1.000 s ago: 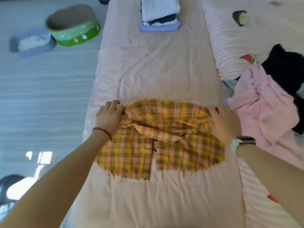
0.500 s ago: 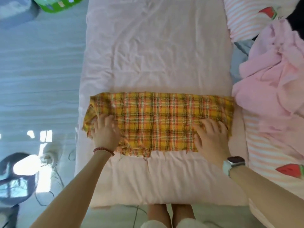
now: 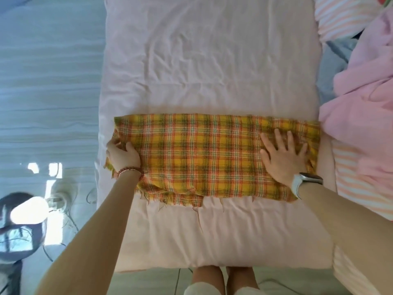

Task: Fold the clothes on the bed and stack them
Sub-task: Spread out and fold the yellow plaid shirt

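Single head-worn wide-angle view, looking steeply down, close over the bed (image 3: 212,60), edges apparently warped

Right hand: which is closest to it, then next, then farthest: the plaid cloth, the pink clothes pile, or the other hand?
1. Plaid cloth, under the right hand.
2. Pink clothes pile, on its right.
3. Left hand, at the cloth's far left end.

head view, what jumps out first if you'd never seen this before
A bright yellow plaid garment, folded into a long band, lies across the pale pink bed, frayed threads trailing from its near edge. The left hand grips its left end with curled fingers, while the right hand presses flat on its right end with fingers spread. A heap of pink clothes waits at the bed's right side.
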The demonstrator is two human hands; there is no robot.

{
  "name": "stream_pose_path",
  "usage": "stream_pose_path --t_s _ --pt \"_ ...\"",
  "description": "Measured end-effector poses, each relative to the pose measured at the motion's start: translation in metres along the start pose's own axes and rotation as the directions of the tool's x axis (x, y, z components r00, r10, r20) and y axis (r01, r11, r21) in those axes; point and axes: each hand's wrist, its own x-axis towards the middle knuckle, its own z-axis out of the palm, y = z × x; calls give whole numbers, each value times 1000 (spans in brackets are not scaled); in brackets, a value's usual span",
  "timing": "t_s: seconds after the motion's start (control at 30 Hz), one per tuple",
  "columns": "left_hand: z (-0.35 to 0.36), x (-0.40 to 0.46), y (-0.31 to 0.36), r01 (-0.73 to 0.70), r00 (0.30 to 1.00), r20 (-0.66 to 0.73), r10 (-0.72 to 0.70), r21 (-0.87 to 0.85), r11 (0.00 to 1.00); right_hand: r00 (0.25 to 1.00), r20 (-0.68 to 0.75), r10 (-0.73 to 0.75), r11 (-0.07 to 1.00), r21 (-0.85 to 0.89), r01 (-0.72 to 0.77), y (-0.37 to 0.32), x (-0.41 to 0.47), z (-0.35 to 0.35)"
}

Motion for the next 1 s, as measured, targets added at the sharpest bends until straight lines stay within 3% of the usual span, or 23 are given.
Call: stream_pose_path --t_s 0.07,0.13,0.23,0.3,0.33,0.4,0.5,0.57,0.63,0.7,0.77,0.8,0.83,0.87,0.9,0.93,1.0 --pt "6 -18 2 -99 992 -59 108 133 986 997 -9 70 997 42 -70 18 -3 1" --pt "16 -49 4 -385 919 28 393 276 881 984 -6 178 972 157 -174 35 -7 7" --pt "45 -104 6 -784 621 406 670 329 526 944 26 330 827 473 -302 49 -13 19" --pt "69 -133 6 -889 459 597 658 322 327 899 7 438 659 677 -326 51 -14 26" --pt "79 -142 7 -902 431 660 615 330 278 876 19 483 559 763 -324 50 -13 27" --pt "97 -148 4 -887 461 714 527 390 248 853 108 511 311 901 -301 48 -11 24" --pt "114 -142 -2 -857 516 761 393 464 226 875 281 395 11 951 -310 52 -9 16" --pt "116 -141 1 -848 530 783 326 485 214 902 317 293 -119 948 -294 57 -15 8" --pt "117 -142 6 -846 533 798 281 495 199 944 274 184 -126 959 -254 59 -24 -3" --pt "118 -140 12 -847 527 819 227 487 212 983 174 63 -34 985 -172 54 -34 -22" --pt "113 -136 21 -856 489 848 202 423 296 997 47 -53 53 998 -44 39 -43 -51" --pt "106 -133 26 -837 476 854 209 368 406 995 -8 -101 92 996 18 27 -47 -65" --pt "94 -128 32 -766 483 842 242 273 581 989 -55 -141 128 989 73 14 -50 -78" --pt "80 -121 36 -600 522 810 268 125 790 981 -93 -169 166 979 122 -3 -51 -89" --pt "62 -114 40 -347 571 784 244 -38 937 972 -129 -198 194 967 167 -22 -54 -99" --pt "42 -105 42 -97 623 757 199 -177 979 960 -161 -230 229 950 214 -42 -56 -105" --pt "3 -82 36 238 712 696 92 -362 901 929 -204 -309 305 904 300 -89 -59 -110"
